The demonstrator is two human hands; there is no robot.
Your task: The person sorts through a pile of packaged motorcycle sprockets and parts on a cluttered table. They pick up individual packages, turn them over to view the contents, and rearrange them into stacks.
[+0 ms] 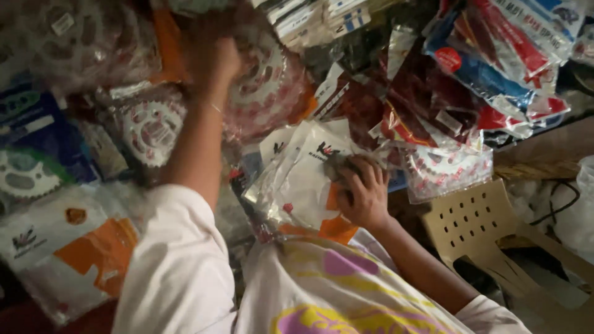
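- Across the pile in front of you, your left hand reaches up toward eleven o'clock, fingers curled into a closed grip on the edge of a bagged sprocket, a toothed metal ring in clear plastic with red print.
- Your right hand sits near the centre, slightly toward three o'clock, fingers bent and pressing down on a clear white-backed packet; whether it pinches the packet or only rests on it, I cannot tell.
- That packet lies tilted on top of other packets, its orange corner showing just below your right hand at six o'clock.
- Another bagged sprocket lies at nine o'clock of your left forearm, close beside it.
- At three o'clock of your right hand, a further sprocket in a clear bag rests near your fingers, apart from them.
- Red and blue packets are heaped at one to two o'clock.
- A beige plastic chair with a perforated back stands at four o'clock, beside your right forearm.
- A white and orange packet lies at eight o'clock.
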